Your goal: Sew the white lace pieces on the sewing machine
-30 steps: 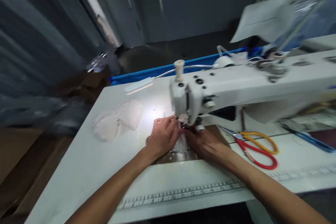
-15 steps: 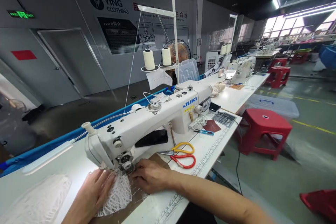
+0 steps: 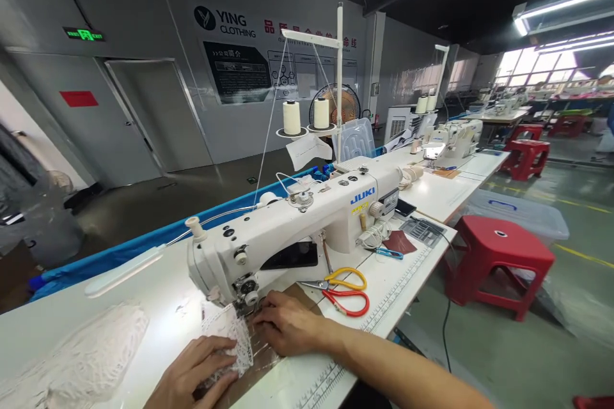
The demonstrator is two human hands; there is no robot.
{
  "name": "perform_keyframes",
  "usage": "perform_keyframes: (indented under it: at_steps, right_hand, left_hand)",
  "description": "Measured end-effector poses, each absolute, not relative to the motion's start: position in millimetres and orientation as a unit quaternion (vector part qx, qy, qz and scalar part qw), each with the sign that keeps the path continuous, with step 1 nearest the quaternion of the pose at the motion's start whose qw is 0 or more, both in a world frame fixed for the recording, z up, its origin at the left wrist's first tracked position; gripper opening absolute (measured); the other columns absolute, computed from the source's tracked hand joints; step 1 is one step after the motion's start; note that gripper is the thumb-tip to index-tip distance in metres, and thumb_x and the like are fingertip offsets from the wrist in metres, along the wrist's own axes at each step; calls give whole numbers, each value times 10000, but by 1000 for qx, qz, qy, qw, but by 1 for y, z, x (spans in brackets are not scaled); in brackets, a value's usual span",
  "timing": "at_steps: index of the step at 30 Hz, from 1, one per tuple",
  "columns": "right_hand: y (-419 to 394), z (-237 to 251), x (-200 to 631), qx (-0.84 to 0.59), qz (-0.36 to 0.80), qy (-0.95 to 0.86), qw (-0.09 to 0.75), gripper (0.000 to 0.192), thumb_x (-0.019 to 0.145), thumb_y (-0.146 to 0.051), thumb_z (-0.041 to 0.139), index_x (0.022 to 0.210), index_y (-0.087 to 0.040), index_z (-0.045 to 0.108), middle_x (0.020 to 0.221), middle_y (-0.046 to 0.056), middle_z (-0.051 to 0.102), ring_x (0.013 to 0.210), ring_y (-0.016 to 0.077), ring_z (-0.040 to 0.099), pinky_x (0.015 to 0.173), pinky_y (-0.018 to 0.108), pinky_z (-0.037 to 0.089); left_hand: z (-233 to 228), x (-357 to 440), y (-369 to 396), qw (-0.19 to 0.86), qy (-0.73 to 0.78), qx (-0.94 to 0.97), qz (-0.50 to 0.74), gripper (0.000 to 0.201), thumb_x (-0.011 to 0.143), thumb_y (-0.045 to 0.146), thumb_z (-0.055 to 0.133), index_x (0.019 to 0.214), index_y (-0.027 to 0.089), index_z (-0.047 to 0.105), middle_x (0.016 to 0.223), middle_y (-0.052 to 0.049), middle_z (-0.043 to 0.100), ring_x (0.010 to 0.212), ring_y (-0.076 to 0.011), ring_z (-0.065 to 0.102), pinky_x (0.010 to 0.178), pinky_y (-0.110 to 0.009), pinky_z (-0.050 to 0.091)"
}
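A piece of white lace (image 3: pixel 229 327) lies under the needle end of a white JUKI sewing machine (image 3: pixel 297 211). My left hand (image 3: pixel 199 367) rests on the near part of the lace, its fingers spread and lying flat. Close to the presser foot, on the lace's right side, is my right hand (image 3: pixel 288 324) with its fingers bent and drawn together. Whatever those fingertips may hold is hidden. Beneath both hands is a brown sheet (image 3: pixel 259 364), partly covered by the lace.
Scissors (image 3: pixel 338 287) with yellow and red handles lie right of my right hand. A blue thread snipper (image 3: pixel 387 253) and a dark red scrap (image 3: pixel 400 241) lie farther back. More white lace (image 3: pixel 91 358) is heaped at left. A red stool (image 3: pixel 501 243) stands beside the table.
My left hand has slid back toward me from the presser foot, uncovering more lace. The right hand stays near the needle. The whole view has shifted somewhat.
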State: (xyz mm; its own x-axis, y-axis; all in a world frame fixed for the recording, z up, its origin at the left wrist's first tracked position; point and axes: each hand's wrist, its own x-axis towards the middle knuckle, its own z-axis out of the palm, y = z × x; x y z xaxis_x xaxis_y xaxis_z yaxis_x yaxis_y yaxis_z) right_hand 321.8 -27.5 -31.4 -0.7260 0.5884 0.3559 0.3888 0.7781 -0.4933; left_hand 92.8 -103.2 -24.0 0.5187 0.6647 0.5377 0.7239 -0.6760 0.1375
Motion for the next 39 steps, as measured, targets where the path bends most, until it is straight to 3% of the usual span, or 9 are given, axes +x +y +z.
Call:
perform_keyframes:
  at_steps: [6,11,14,18,24,27,30,36,39]
  right_hand:
    - [-30,-34,327,-268,278,-880,275,283,819,-136,504,1013,-183,703,1000,77,628,910,169,585,856,281,478]
    - [1,-45,333,-284,373,-850,238,292,873,-248,446,977,-180,711,958,70,662,860,186,614,798,312,498]
    - [20,-43,334,-279,406,-851,182,307,878,-352,468,857,-167,712,770,42,666,688,173,606,638,280,494]
    - [29,-41,330,-298,403,-850,164,268,830,-360,524,832,-158,700,684,26,641,632,171,579,589,272,470]
    - [17,-43,326,-329,380,-841,201,283,863,-334,449,860,-160,671,789,52,658,717,186,595,625,283,465]
    - [3,-36,328,-287,358,-864,205,281,850,-347,514,1020,-178,660,931,61,663,763,177,605,675,287,477]
    - [-12,-31,325,-208,304,-913,173,448,830,-420,608,1202,-173,574,971,76,650,739,174,609,668,300,492]
    - [-22,-30,316,-150,305,-925,169,248,954,-331,438,1042,-180,615,1010,93,638,843,180,630,749,313,508]
    - [-11,-29,324,-181,299,-923,162,261,935,-356,480,1062,-199,644,928,70,660,741,165,626,659,278,491]
  left_hand:
    - [-15,106,-119,15,-453,-853,-257,208,927,235,513,897,222,718,950,-57,714,874,-191,668,798,-341,537]
    - [-25,110,-122,-28,-499,-830,-248,158,923,245,562,949,196,710,980,-50,699,903,-180,646,873,-379,473]
    - [-27,114,-125,-42,-524,-814,-249,159,920,250,573,901,194,720,977,-37,696,878,-167,638,875,-379,452]
    - [-27,119,-126,-44,-544,-802,-245,156,915,239,574,886,199,722,969,-21,696,865,-153,635,883,-378,439]
    - [-33,115,-120,-12,-506,-812,-291,171,953,202,519,916,148,676,972,-48,701,861,-145,634,856,-350,450]
    - [-35,113,-117,-7,-513,-797,-319,167,965,203,498,920,146,648,973,-55,700,862,-156,632,816,-340,464]
    - [-35,114,-115,-21,-528,-780,-335,170,976,212,473,930,152,625,959,-59,696,858,-159,638,792,-334,482]
    - [-35,118,-114,3,-487,-801,-349,162,907,295,616,978,151,628,978,-72,698,884,-179,647,753,-327,518]
    - [-35,117,-114,7,-471,-812,-344,76,914,208,595,909,157,651,933,-57,707,823,-153,653,738,-310,524]
